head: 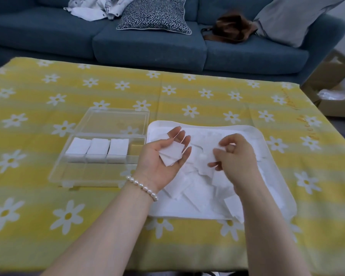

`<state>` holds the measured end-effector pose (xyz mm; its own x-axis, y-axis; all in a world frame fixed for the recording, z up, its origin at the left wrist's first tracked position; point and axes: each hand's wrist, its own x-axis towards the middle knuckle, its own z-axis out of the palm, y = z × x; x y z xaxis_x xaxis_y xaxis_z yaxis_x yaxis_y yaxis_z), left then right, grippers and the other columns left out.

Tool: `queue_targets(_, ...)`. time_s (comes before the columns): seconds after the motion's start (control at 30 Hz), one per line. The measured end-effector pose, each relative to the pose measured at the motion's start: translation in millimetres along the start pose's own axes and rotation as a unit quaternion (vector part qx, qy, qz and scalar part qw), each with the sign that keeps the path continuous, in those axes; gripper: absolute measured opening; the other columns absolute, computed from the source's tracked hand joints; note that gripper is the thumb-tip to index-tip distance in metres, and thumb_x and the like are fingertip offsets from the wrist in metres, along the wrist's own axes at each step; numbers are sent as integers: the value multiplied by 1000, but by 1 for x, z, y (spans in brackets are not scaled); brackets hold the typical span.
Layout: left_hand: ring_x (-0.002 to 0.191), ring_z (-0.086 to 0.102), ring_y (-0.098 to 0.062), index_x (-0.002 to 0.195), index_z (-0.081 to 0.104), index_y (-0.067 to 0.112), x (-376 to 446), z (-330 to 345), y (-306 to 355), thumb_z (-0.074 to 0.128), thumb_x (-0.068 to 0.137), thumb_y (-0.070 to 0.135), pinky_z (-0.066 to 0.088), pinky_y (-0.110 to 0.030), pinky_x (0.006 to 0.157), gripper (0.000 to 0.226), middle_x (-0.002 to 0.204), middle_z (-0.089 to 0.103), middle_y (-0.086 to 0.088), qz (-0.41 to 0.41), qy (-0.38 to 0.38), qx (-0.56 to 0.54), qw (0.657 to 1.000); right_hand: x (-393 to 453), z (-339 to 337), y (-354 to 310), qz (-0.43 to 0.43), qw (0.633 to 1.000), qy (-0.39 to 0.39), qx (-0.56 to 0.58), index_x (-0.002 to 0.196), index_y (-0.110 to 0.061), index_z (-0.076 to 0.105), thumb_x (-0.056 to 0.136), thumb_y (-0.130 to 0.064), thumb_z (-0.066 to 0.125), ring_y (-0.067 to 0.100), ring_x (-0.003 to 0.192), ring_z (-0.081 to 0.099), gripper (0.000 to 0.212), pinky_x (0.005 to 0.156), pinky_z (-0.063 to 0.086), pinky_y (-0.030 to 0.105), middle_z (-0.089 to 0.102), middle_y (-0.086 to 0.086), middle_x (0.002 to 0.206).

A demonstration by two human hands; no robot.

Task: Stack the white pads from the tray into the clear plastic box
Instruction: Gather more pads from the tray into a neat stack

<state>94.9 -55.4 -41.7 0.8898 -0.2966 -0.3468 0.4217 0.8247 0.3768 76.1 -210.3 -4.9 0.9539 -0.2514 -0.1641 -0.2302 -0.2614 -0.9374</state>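
Observation:
A white tray (267, 156) on the table holds several loose white pads (195, 186). My left hand (161, 160) hovers palm up over the tray's left side, with a few pads (170, 154) lying on its straight fingers. My right hand (237, 158) is over the tray's middle, fingers curled, pinching a pad (207, 166) lifted from the heap. Left of the tray stands the clear plastic box (100, 172) with its lid laid open behind. Three stacks of pads (99, 149) fill its back row of compartments; the front row looks empty.
The table wears a yellow cloth with white daisies (187, 92). A blue sofa (147, 42) with cushions, clothes and a brown bag (231, 28) runs along the far side. Cardboard boxes (335, 92) stand on the floor at the right.

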Motion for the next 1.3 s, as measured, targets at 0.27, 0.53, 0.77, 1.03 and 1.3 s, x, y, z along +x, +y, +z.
queue_targets(0.27, 69, 66, -24, 80, 77, 4, -1, 5, -10, 63, 50, 78, 58, -34, 63, 81, 81, 68, -12, -66, 26, 41, 997, -11, 9, -6, -24, 978, -132, 160, 81, -11, 55, 76, 1, 71, 16, 46, 53, 20, 45, 41, 20, 62, 5, 51)
queue_targets(0.53, 78, 71, -29, 93, 69, 6, -1, 5, -12, 39, 60, 91, 53, -33, 53, 95, 95, 73, -11, -52, 22, -12, 998, -18, 30, -6, 19, 989, -75, 129, 67, -6, 55, 74, -7, 75, 14, 30, 47, 21, 34, 30, 15, 52, 6, 37)
queue_targets(0.77, 88, 71, -26, 96, 63, 7, -1, 5, -14, 71, 49, 66, 58, -38, 70, 76, 78, 70, -6, -32, 26, -13, 999, -17, 36, -1, -38, 999, -9, -28, 63, -18, 55, 68, -32, 80, 7, 36, 47, 29, 41, 35, 18, 55, -7, 46)
queue_targets(1.03, 50, 53, -21, 85, 68, 5, -1, 0, -9, 46, 55, 92, 49, -26, 50, 94, 67, 57, -8, -138, 21, 105, 985, -16, 4, -5, -217, 940, -156, -214, 124, -36, 47, 59, -21, 82, -3, 115, 34, 75, 98, 28, 16, 42, -33, 113)
queue_targets(1.3, 87, 68, -22, 86, 76, 18, -5, 4, -14, 29, 58, 95, 54, -32, 72, 94, 93, 70, -5, -158, -52, 182, 969, -19, 19, 3, -257, 889, -181, -334, 142, -31, 28, 61, -31, 78, 8, 130, 27, 95, 106, 14, 25, 46, -15, 131)
